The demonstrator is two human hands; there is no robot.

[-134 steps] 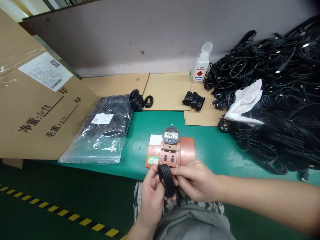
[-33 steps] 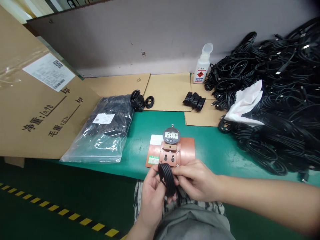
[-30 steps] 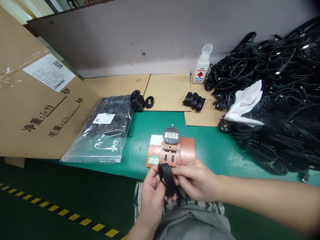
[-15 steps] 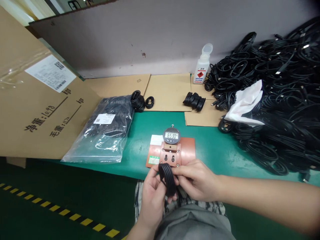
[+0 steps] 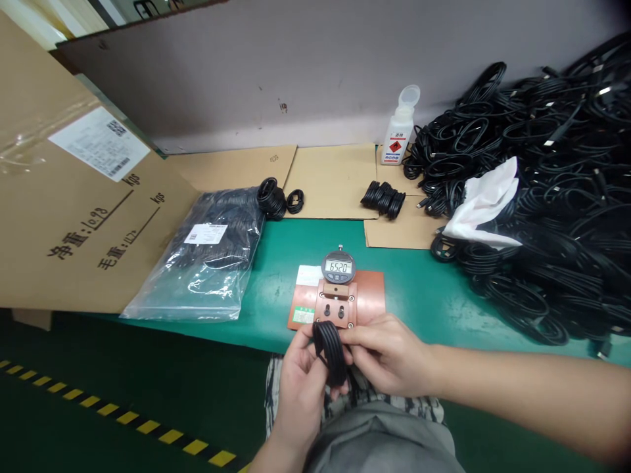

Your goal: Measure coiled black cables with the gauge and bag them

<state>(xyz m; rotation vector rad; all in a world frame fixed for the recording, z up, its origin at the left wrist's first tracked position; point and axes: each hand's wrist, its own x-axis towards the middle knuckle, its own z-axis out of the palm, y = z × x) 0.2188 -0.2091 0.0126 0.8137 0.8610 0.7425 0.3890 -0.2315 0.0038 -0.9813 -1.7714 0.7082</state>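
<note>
A coiled black cable [image 5: 331, 355] is held over my lap at the table's front edge. My left hand [image 5: 304, 381] is closed round the coil's left side and underside. On its right side, my right hand [image 5: 387, 355] pinches at the cable, its thumb and forefinger close together; what exactly lies between those fingertips is hidden. Just beyond the coil stands a reddish-brown measuring fixture [image 5: 369, 295], with a round digital gauge [image 5: 338, 267] on top that seems to read 6520. The coil's near end overlaps the fixture's front in the view.
A large heap of black cables [image 5: 532, 269] covers the right, with a white cloth [image 5: 486, 207] on it. Small coils [image 5: 271, 199] and a coil bundle [image 5: 383, 200] lie on cardboard. A clear bag [image 5: 217, 286], an open carton [image 5: 64, 197] and a white bottle [image 5: 398, 128] stand around.
The gauge's number has changed from about 6530 to about 6520. Both hands and the coiled cable stay almost where they were.
</note>
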